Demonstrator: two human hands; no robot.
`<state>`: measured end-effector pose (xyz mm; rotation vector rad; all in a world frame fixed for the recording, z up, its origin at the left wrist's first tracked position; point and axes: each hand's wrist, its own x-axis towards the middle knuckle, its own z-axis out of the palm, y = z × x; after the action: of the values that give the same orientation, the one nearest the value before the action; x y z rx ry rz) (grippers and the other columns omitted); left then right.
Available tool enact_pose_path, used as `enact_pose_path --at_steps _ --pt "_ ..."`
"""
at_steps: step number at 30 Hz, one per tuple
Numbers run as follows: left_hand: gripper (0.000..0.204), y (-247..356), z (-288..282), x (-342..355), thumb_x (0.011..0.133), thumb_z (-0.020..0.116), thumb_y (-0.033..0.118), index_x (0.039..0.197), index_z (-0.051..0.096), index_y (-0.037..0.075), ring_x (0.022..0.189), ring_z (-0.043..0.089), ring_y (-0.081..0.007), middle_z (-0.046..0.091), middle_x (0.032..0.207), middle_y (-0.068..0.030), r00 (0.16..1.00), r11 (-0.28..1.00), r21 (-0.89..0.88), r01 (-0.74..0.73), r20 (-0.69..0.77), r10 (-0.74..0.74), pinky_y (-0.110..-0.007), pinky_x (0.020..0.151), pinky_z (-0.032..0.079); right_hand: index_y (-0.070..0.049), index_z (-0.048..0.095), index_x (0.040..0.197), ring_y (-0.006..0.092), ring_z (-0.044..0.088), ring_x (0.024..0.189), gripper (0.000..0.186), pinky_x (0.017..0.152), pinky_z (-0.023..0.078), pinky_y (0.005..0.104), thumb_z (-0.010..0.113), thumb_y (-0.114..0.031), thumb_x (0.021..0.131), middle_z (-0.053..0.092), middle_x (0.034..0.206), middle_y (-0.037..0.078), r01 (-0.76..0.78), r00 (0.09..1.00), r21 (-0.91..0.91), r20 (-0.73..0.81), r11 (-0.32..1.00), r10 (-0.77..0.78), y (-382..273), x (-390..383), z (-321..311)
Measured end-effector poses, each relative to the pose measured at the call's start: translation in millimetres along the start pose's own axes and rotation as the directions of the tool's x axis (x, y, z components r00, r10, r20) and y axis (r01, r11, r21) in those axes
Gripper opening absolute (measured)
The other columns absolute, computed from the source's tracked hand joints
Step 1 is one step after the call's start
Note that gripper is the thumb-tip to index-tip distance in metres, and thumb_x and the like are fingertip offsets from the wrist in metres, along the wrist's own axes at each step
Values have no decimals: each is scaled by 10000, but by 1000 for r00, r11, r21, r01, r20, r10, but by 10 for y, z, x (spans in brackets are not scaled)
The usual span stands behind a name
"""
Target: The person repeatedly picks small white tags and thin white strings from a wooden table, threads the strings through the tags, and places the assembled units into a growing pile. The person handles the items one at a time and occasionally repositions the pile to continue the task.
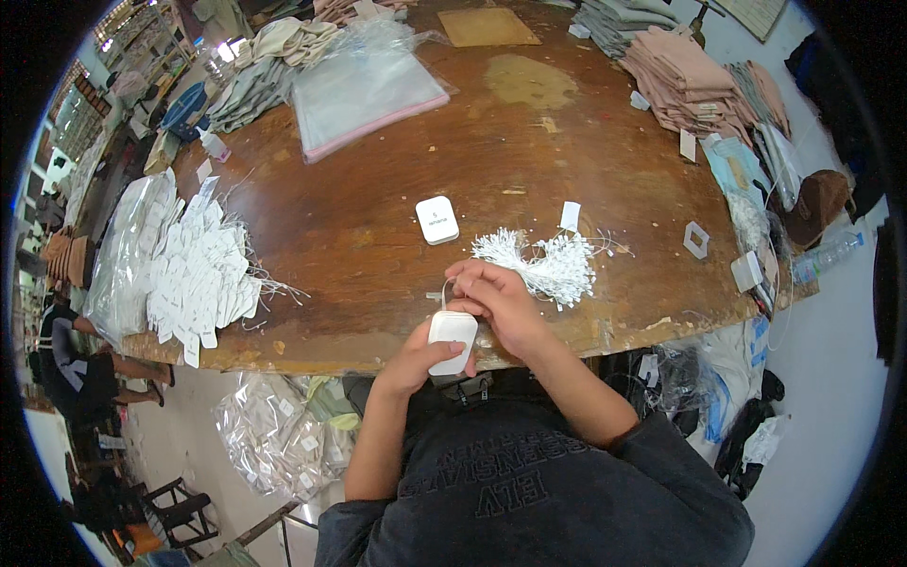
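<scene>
Close to the table's near edge, my left hand (408, 362) is closed round a small stack of white rounded hang tags (453, 329), thumb laid across the top one. Just above it, my right hand (510, 307) pinches a thin white tag string (444, 291) at the upper end of the tags. Whether the string passes through a hole is too small to tell. Beyond my hands lies another white tag stack (436, 220). A bundle of white tag strings (557, 269) spreads beside my right hand. To the left is a heap of strung white tags (203, 269).
Clear plastic bags (368, 102) lie at the back left near folded grey cloth (255, 93). Folded pink garments (682, 76) are stacked at the back right. A plastic bottle (831, 257) lies at the right edge. Another person (80, 359) is at the far left.
</scene>
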<state>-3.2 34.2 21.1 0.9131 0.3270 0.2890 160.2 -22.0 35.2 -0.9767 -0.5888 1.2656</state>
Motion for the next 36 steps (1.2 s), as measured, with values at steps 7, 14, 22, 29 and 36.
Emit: enact_pose_path --at_steps 7,14,22,29,36 --pt "589 11 -88 -34 827 619 107 1379 429 33 773 645 -193 562 1176 -100 989 989 4 -149 -15 149 -293 710 507 -21 570 938 127 558 711 95 648 491 267 543 -110 957 607 867 86 207 976 364 -146 908 -164 -408 317 -162" --pt "619 2 -117 47 895 552 146 1456 317 33 877 668 -258 566 1249 -188 856 967 -100 -233 -493 155 -344 760 547 -25 579 897 54 471 596 98 522 380 201 592 -112 940 585 789 29 286 935 -212 -154 935 -321 -273 272 -113" --pt "370 -34 -189 -111 955 578 123 1282 523 -41 1026 603 -151 620 1160 -102 765 955 56 -293 -585 269 -308 895 485 18 626 907 82 542 659 128 592 449 266 664 -102 882 624 767 47 280 957 -632 124 722 -263 235 167 329" --pt "353 -72 -165 -67 901 647 63 1223 552 -46 1006 621 -161 641 1127 -100 685 951 215 -223 -660 310 -308 878 507 30 576 897 272 569 696 100 628 451 354 586 -69 907 577 816 146 421 890 -692 191 587 -414 238 273 394" --pt "325 -107 -92 10 861 692 58 1162 601 -22 959 596 -116 654 1057 -67 567 859 428 -282 -648 509 -265 840 485 16 543 899 295 556 711 85 645 448 370 549 -64 927 545 818 147 488 837 -721 227 492 -498 293 279 383"
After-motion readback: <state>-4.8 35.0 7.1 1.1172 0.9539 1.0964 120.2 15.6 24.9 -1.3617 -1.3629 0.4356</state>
